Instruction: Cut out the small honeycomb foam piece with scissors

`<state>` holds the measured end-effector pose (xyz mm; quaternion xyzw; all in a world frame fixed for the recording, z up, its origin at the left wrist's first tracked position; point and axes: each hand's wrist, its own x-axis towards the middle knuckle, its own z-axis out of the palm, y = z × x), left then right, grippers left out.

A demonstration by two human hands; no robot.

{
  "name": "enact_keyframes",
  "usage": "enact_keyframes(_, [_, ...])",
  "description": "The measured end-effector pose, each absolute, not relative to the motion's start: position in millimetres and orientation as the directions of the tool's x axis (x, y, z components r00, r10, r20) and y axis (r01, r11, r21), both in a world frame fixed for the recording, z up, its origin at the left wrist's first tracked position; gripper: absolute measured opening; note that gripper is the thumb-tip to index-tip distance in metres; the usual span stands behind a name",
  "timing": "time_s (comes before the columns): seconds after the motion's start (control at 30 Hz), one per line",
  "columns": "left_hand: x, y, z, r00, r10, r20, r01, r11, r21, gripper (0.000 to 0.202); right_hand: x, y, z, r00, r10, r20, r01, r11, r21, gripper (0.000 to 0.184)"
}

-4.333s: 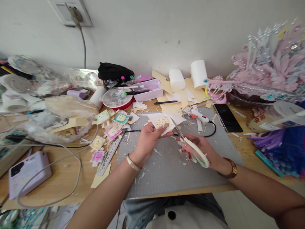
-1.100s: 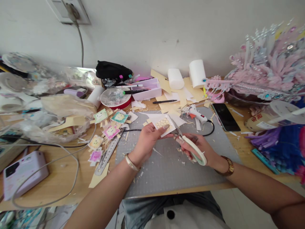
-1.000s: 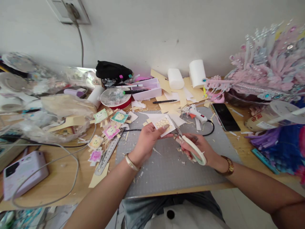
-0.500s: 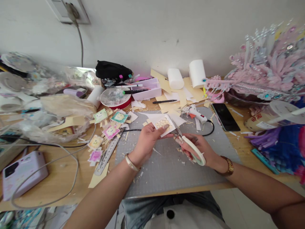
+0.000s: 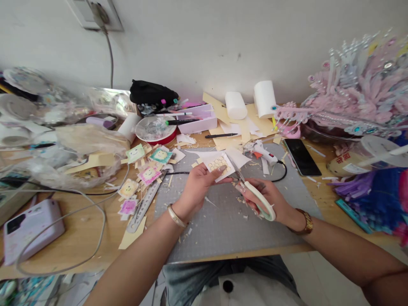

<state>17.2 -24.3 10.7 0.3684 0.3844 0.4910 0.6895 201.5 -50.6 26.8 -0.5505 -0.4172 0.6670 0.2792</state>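
My left hand (image 5: 200,182) pinches a small white paper piece (image 5: 219,165) printed with yellow circles, thumb on top. My right hand (image 5: 270,195) is closed round the pale handles of a pair of scissors (image 5: 259,199). The blades point up and to the left, along the right edge of the paper piece. Both hands are above a grey cutting mat (image 5: 204,238) strewn with scraps. Behind the blades lies a larger white paper sheet (image 5: 237,158).
Small cards with drawn faces (image 5: 149,173) and a steel ruler (image 5: 145,208) lie to the left. A white glue gun (image 5: 265,153) and a phone (image 5: 302,157) lie to the right. Farther back are a lilac tray (image 5: 200,121), a black pen (image 5: 221,135) and white rolls (image 5: 264,98).
Hands, paper piece and scissors keep almost the same pose. The whole view has shifted very slightly.
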Motion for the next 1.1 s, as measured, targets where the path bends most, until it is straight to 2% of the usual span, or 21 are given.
enact_keyframes(0.23, [11.3, -19.0, 12.2, 0.211, 0.959, -0.189, -0.381, 0.259, 0.887, 0.036, 210.0, -46.2, 18.1, -0.344, 0.827, -0.445, 0.090, -0.443, -0.892, 0.035])
enact_keyframes(0.47, [2.5, -13.0, 8.8, 0.229, 0.957, -0.176, -0.372, 0.253, 0.893, 0.043, 212.1, -47.1, 19.3, -0.411, 0.790, -0.455, 0.065, -0.472, -0.879, 0.040])
enact_keyframes(0.8, [7.5, -17.9, 6.5, 0.307, 0.944, -0.119, -0.357, 0.230, 0.905, 0.045, 212.0, -51.1, 24.9, -0.389, 0.818, -0.424, 0.016, -0.454, -0.891, 0.038])
enact_keyframes(1.1, [12.0, -19.3, 5.2, 0.360, 0.924, -0.126, -0.366, 0.264, 0.893, 0.046, 208.7, -52.2, 25.3, -0.374, 0.840, -0.393, -0.026, -0.433, -0.901, 0.039])
